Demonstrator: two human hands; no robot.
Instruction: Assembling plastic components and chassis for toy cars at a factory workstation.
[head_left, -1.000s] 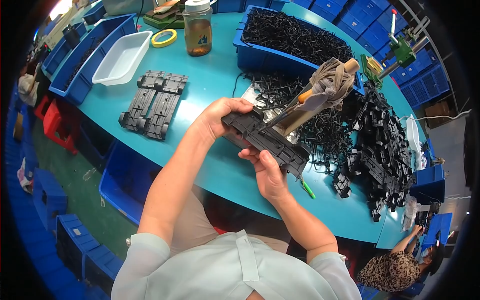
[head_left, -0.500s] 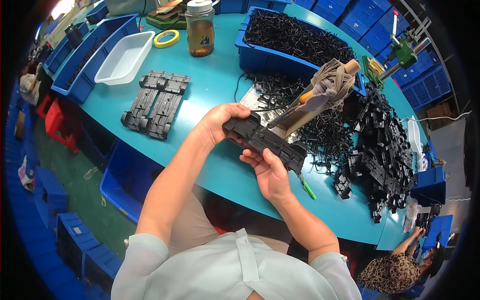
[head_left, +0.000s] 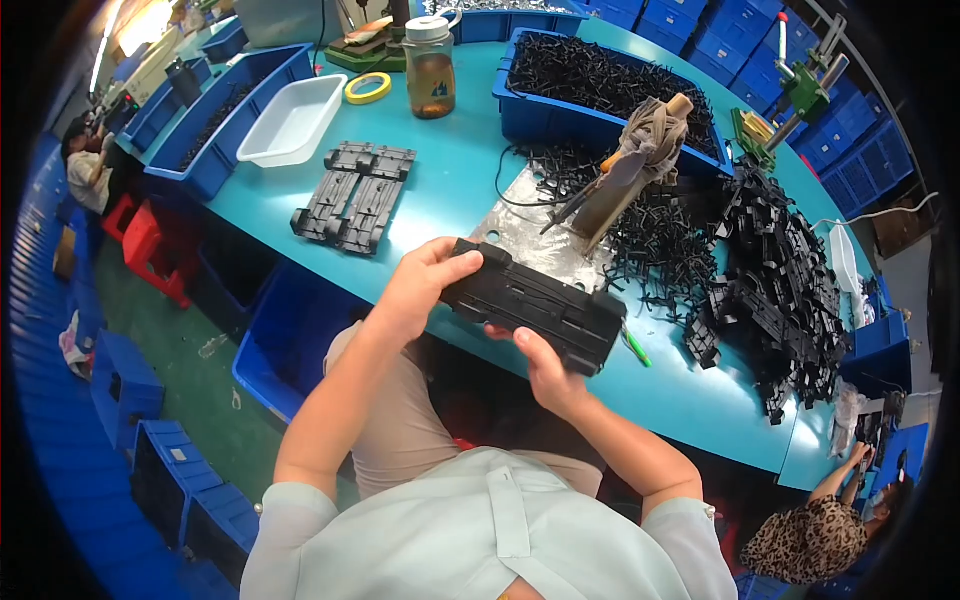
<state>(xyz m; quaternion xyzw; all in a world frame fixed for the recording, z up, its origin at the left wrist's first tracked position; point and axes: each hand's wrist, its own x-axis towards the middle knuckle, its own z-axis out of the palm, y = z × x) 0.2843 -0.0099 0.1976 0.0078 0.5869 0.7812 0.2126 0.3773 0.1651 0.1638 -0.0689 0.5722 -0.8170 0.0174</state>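
A black moulded plastic chassis [head_left: 530,305], like the underside of a toy car, is held level above the near table edge. My left hand [head_left: 418,288] grips its left end, thumb on top. My right hand [head_left: 550,368] supports its near right side from below, with the thumb along the edge. Just beyond it stands a cloth-wrapped post [head_left: 655,150] on a metal plate [head_left: 520,215]; a thin dark rod with an orange part points down from the wrapping. Two similar chassis [head_left: 358,195] lie side by side to the left.
Loose black pieces fill a blue bin [head_left: 610,90] and spill around the post. A heap of black chassis [head_left: 780,290] lies right, near a green pen [head_left: 636,346]. A white tray [head_left: 292,120], yellow tape [head_left: 368,88] and a bottle [head_left: 430,70] stand behind. Other people sit far left and lower right.
The chassis has come away from the rod on the post, toward my body, and its broad face now shows more. Both hands still hold it. The whole view has shifted slightly.
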